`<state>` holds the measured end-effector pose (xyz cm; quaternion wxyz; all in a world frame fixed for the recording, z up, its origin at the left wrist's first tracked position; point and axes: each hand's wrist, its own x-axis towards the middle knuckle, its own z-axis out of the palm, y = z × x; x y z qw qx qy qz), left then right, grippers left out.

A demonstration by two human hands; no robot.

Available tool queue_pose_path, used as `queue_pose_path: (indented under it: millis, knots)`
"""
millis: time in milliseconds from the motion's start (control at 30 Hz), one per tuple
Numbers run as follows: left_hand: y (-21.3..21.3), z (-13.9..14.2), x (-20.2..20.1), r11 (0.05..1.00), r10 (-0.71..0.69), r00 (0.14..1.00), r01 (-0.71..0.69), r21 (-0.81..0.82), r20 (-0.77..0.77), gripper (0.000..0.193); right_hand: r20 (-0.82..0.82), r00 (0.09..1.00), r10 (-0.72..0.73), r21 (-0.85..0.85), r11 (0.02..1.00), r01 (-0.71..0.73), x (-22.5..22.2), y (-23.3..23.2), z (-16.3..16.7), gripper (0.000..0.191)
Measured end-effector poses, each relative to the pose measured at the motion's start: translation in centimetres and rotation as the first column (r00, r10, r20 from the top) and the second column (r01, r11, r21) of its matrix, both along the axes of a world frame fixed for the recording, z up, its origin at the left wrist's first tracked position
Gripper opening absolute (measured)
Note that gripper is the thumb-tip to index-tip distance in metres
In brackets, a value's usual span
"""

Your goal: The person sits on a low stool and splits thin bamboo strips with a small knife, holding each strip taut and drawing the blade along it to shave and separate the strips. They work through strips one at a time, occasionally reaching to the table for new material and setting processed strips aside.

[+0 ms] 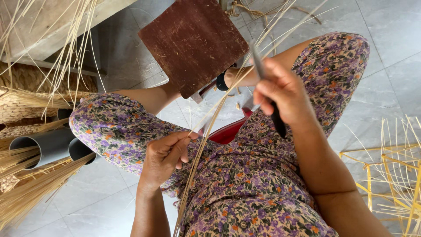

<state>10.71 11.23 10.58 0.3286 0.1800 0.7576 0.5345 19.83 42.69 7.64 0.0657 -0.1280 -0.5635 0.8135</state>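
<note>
My left hand (pixel 164 156) pinches a few thin pale straw strips (pixel 210 127) over my left knee. The strips run from my lap up and to the right, past the brown wooden board (pixel 193 41) that stands on the floor between my feet. My right hand (pixel 278 96) grips a knife with a black handle (pixel 277 123); its grey blade (pixel 258 63) points up and lies against the strips. I sit in a purple flowered dress (pixel 245 175) on a red seat (pixel 226 131).
Grey plastic pipes (pixel 48 147) stuffed with straw bundles (pixel 26 193) lie at the left, under a woven basket (pixel 26 83) and a wooden bench. A yellow straw frame (pixel 390 175) stands at the right. Loose straws litter the grey tiled floor (pixel 381 66).
</note>
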Motion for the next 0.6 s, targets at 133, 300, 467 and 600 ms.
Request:
queue_pose_path:
  millis: [133, 300, 467, 600]
  knots:
    - [1.5, -0.3, 0.3, 1.0, -0.016, 1.0, 0.016, -0.014, -0.018, 0.019, 0.03, 0.951, 0.308, 0.093, 0.946, -0.31, 0.2, -4.0, -0.9, 0.055]
    - [1.7, -0.4, 0.5, 0.999, -0.019, 1.0, 0.019, -0.028, -0.003, 0.02, 0.057, 0.976, 0.21, 0.02, 0.977, -0.212, -0.4, -3.7, -3.5, 0.041]
    - [0.4, -0.5, 0.2, 0.997, 0.001, 0.999, 0.002, -0.074, 0.049, 0.02, 0.06, 0.992, -0.114, -0.021, 0.993, 0.115, -0.5, 2.0, -3.6, 0.041]
    - [1.1, -1.0, 0.0, 0.999, 0.039, 0.99, -0.036, -0.026, 0.136, 0.022, 0.1, 0.985, -0.143, 0.003, 0.99, 0.143, 0.1, 2.1, -2.0, 0.053]
